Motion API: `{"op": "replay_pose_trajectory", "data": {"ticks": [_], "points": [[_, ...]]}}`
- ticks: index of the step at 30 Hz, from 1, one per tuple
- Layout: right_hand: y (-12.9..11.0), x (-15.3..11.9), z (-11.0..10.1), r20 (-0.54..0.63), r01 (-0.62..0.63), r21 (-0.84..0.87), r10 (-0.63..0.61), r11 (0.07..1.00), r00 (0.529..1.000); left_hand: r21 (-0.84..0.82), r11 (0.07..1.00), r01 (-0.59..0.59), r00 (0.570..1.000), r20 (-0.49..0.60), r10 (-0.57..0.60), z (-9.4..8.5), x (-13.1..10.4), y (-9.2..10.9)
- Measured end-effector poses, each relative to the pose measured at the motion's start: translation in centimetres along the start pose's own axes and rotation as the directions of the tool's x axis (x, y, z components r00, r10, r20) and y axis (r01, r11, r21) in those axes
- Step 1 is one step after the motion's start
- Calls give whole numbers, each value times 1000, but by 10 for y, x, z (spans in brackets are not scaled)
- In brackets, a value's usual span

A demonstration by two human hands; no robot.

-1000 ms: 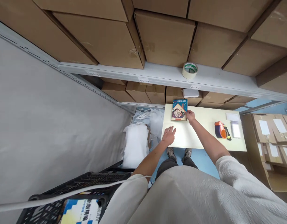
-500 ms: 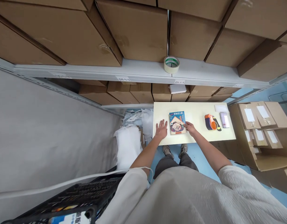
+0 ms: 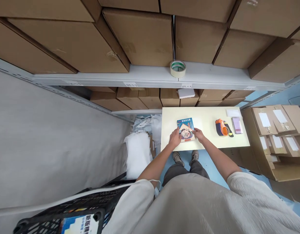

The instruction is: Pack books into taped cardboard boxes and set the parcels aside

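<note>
A blue book [image 3: 186,129] with a house picture and Chinese title lies face up on the cream tabletop [image 3: 205,113]. My left hand [image 3: 175,138] grips its left edge, thumb near the cover. On the opposite side, my right hand [image 3: 198,134] pinches the lower right edge. To the right of the book rests an orange and dark tape dispenser [image 3: 222,127]. Beside that is a purple item [image 3: 237,125], partly blurred, below a white paper slip [image 3: 233,112].
Shelves of cardboard boxes [image 3: 140,39] rise behind the table, with a tape roll [image 3: 178,68] on the shelf edge. White packing sheets [image 3: 138,152] are piled at left, above a black crate [image 3: 81,208]. An open carton [image 3: 274,143] stands right. A white cable [image 3: 67,198] crosses lower left.
My left hand has moved right from lying flat on the table to the book's left edge. My right hand stays at the book's right edge.
</note>
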State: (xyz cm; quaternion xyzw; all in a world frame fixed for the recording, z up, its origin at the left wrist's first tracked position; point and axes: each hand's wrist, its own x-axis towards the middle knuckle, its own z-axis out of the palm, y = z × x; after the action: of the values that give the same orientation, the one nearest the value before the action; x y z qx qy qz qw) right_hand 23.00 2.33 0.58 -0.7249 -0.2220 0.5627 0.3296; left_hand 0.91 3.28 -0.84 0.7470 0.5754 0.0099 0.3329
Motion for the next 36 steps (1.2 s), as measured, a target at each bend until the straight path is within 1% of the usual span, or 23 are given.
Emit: {"op": "replay_pose_trajectory", "data": {"ticks": [4, 10, 12, 14, 16, 18, 20, 23, 26, 28, 31, 33, 36], "points": [[5, 2, 2, -29, -3, -36, 2, 999, 1000, 45, 998, -36, 999, 27, 35, 4, 2, 4], [8, 4, -4, -36, 23, -81, -26, 996, 999, 163, 983, -78, 993, 96, 63, 12, -1, 3], [7, 4, -5, -40, 58, -156, -65, 986, 997, 178, 981, -81, 992, 108, 62, 13, -3, 4], [5, 6, -5, -51, 96, -294, -116, 951, 992, 173, 982, -81, 992, 108, 63, 14, -4, 5], [3, 8, -4, -64, 114, -449, -159, 886, 985, 165, 983, -78, 993, 101, 62, 14, -5, 5], [2, 10, -2, -58, 120, -562, -184, 819, 981, 157, 985, -67, 995, 85, 54, 15, -5, 5], [1, 11, -2, -37, 137, -604, -199, 785, 979, 149, 987, -52, 997, 69, 42, 14, -5, 4], [3, 13, -8, -49, 145, -576, -211, 804, 976, 146, 989, -34, 998, 64, 25, 12, -5, 4], [5, 16, -21, -167, 82, -564, -211, 822, 963, 161, 987, -13, 999, 34, 7, 11, -6, 7], [6, 19, -31, -282, -20, -577, -176, 817, 943, 171, 985, -21, 1000, 16, 19, 11, -6, 10], [5, 26, -39, -417, -193, -562, -73, 804, 906, 184, 979, -94, 996, 22, 91, 17, -6, 17], [5, 31, -41, -449, -254, -547, -23, 798, 893, 196, 969, -149, 989, 44, 143, 22, -6, 21], [6, 36, -41, -445, -276, -524, 18, 806, 896, 207, 959, -194, 978, 121, 172, 30, -4, 25]]}}
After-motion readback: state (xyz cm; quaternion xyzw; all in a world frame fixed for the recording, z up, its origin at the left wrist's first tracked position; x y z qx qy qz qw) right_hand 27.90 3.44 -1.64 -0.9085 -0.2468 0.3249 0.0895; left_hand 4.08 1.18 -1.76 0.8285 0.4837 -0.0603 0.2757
